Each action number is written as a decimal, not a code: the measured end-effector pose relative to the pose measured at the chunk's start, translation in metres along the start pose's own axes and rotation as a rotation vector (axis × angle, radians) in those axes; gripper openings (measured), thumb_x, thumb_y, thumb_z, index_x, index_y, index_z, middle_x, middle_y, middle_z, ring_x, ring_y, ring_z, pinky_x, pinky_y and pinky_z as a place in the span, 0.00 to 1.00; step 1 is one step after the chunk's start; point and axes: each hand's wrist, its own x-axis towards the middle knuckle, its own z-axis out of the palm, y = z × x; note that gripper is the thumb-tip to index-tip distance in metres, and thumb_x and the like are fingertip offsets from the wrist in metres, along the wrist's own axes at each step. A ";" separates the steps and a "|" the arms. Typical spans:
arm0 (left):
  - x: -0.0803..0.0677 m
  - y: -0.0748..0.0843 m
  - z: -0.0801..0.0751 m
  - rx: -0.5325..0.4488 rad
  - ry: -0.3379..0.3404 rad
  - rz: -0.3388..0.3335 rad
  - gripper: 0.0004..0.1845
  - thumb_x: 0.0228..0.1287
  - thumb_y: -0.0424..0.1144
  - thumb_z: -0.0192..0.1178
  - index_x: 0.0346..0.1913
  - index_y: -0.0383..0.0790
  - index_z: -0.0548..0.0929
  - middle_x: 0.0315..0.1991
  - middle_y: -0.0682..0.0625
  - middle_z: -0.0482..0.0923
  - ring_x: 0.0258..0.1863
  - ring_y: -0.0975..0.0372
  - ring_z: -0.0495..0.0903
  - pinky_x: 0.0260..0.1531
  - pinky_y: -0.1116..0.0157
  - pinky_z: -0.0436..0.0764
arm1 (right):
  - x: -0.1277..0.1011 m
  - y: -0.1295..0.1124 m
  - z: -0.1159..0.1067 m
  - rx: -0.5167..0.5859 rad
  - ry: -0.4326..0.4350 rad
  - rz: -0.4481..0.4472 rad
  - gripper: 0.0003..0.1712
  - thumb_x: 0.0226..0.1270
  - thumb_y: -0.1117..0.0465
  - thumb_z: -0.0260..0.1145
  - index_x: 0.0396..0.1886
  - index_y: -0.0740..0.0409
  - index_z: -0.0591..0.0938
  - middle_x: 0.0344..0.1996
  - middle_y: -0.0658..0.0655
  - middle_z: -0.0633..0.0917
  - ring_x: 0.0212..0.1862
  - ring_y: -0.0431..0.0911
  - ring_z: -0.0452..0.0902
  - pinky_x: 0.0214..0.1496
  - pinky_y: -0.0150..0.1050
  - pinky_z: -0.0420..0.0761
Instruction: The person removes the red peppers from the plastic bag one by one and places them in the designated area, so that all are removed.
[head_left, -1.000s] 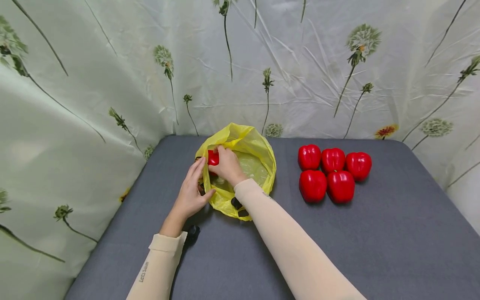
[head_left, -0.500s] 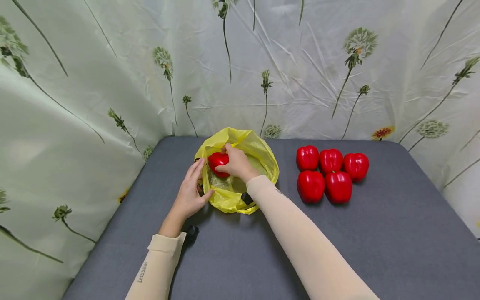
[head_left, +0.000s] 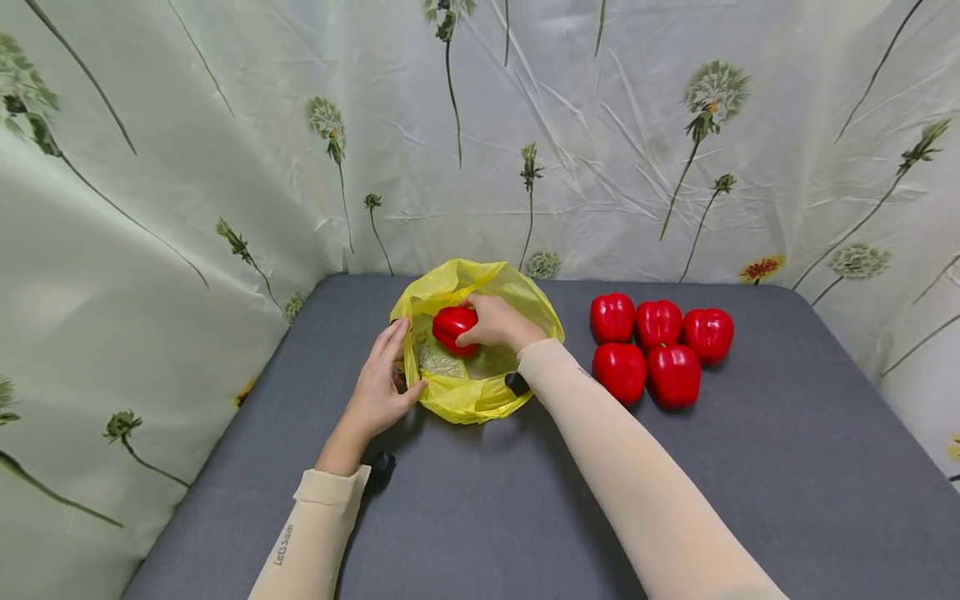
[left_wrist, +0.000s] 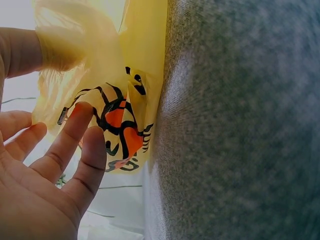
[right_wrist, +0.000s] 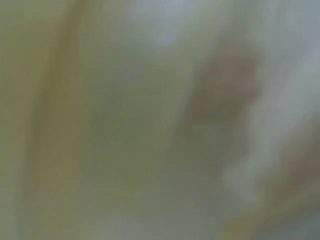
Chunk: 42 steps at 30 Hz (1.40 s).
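Observation:
A yellow plastic bag (head_left: 480, 404) stands on the table with its mouth spread toward the head camera. My right hand (head_left: 501, 323) reaches into that mouth and grips a red bell pepper (head_left: 452, 325) by its right side. Along the bag's left side rests my left hand (head_left: 377, 392), fingers extended and thumb toward the front. In the left wrist view, the fingers (left_wrist: 92, 165) lie loosely against the yellow film, which carries a black and orange print. Only blurred yellowish and brown shapes show in the right wrist view.
Several more red bell peppers (head_left: 673, 377) sit in two rows to the right of the bag. The grey table (head_left: 465, 517) ends at a flower-patterned curtain (head_left: 600, 150) behind and on the left.
My right hand has moved rightward inside the bag, bringing the bell pepper away from the left wall toward the middle. The left hand has stayed at the bag's side.

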 end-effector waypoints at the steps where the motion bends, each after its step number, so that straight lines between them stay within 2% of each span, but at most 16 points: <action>1: 0.000 0.000 0.000 -0.002 -0.001 -0.001 0.54 0.60 0.30 0.76 0.86 0.36 0.57 0.85 0.39 0.57 0.49 0.51 0.81 0.37 0.61 0.84 | 0.000 0.001 -0.002 -0.011 -0.010 -0.007 0.40 0.65 0.58 0.73 0.76 0.61 0.74 0.67 0.63 0.83 0.64 0.56 0.82 0.68 0.46 0.82; 9: 0.000 -0.001 0.000 -0.005 0.005 0.005 0.54 0.59 0.30 0.76 0.85 0.35 0.58 0.85 0.38 0.57 0.48 0.51 0.81 0.37 0.63 0.83 | 0.000 0.002 -0.011 -0.096 -0.092 -0.043 0.42 0.63 0.65 0.69 0.80 0.55 0.73 0.71 0.64 0.81 0.68 0.57 0.77 0.71 0.46 0.78; 12: 0.000 -0.001 0.000 0.001 0.004 0.007 0.54 0.59 0.30 0.77 0.86 0.36 0.58 0.85 0.38 0.57 0.49 0.51 0.81 0.37 0.62 0.84 | 0.000 0.002 -0.014 -0.132 -0.117 -0.063 0.42 0.62 0.72 0.65 0.79 0.52 0.75 0.71 0.64 0.80 0.66 0.55 0.76 0.66 0.43 0.79; 16: 0.000 -0.002 0.001 0.007 0.005 0.008 0.54 0.59 0.30 0.77 0.86 0.36 0.58 0.85 0.38 0.57 0.49 0.51 0.80 0.37 0.62 0.83 | -0.002 -0.003 -0.025 -0.108 -0.174 -0.044 0.44 0.63 0.76 0.60 0.80 0.52 0.72 0.73 0.64 0.78 0.58 0.52 0.73 0.54 0.38 0.77; 20: 0.000 0.000 0.001 0.002 0.000 0.006 0.55 0.59 0.30 0.77 0.86 0.37 0.57 0.85 0.39 0.57 0.51 0.51 0.80 0.37 0.61 0.84 | -0.006 -0.009 -0.041 -0.066 -0.224 0.007 0.39 0.69 0.69 0.60 0.80 0.57 0.69 0.74 0.63 0.76 0.56 0.51 0.73 0.56 0.40 0.76; 25: 0.000 0.003 0.001 -0.012 -0.006 0.005 0.56 0.59 0.29 0.77 0.87 0.39 0.56 0.85 0.39 0.57 0.50 0.51 0.80 0.38 0.60 0.84 | -0.008 -0.013 -0.053 -0.075 -0.238 0.033 0.33 0.77 0.62 0.60 0.79 0.60 0.70 0.78 0.63 0.73 0.70 0.53 0.72 0.72 0.47 0.74; 29: -0.001 0.004 0.001 -0.014 -0.008 0.003 0.55 0.59 0.30 0.77 0.86 0.38 0.56 0.85 0.39 0.57 0.50 0.50 0.80 0.37 0.60 0.84 | -0.012 -0.010 -0.046 -0.047 -0.234 0.053 0.37 0.78 0.60 0.62 0.82 0.61 0.65 0.80 0.64 0.69 0.77 0.55 0.69 0.79 0.50 0.71; 33: -0.001 0.004 0.001 -0.011 -0.010 0.005 0.54 0.60 0.30 0.76 0.86 0.36 0.57 0.85 0.38 0.56 0.53 0.49 0.80 0.37 0.60 0.84 | -0.022 -0.013 -0.031 -0.062 -0.235 0.092 0.43 0.78 0.55 0.63 0.86 0.58 0.57 0.80 0.66 0.69 0.78 0.57 0.68 0.78 0.51 0.71; 36: -0.001 0.003 0.002 -0.003 -0.007 0.013 0.54 0.61 0.30 0.76 0.86 0.34 0.57 0.85 0.37 0.56 0.55 0.49 0.80 0.38 0.61 0.84 | -0.029 -0.022 -0.024 -0.095 -0.226 0.109 0.46 0.78 0.50 0.64 0.87 0.56 0.56 0.79 0.68 0.68 0.79 0.59 0.66 0.78 0.53 0.72; 39: 0.000 0.003 0.002 -0.003 -0.005 0.017 0.54 0.61 0.30 0.76 0.86 0.34 0.57 0.85 0.37 0.56 0.54 0.49 0.80 0.37 0.60 0.84 | -0.032 -0.032 -0.024 -0.085 -0.188 0.118 0.47 0.77 0.47 0.65 0.86 0.57 0.56 0.78 0.67 0.70 0.78 0.59 0.68 0.78 0.53 0.73; 42: -0.001 0.003 0.002 -0.003 -0.007 0.018 0.54 0.61 0.30 0.76 0.86 0.35 0.56 0.85 0.38 0.56 0.52 0.49 0.80 0.37 0.60 0.84 | -0.031 -0.036 -0.026 -0.017 -0.109 0.161 0.48 0.79 0.46 0.65 0.86 0.61 0.56 0.78 0.67 0.72 0.78 0.59 0.69 0.79 0.51 0.72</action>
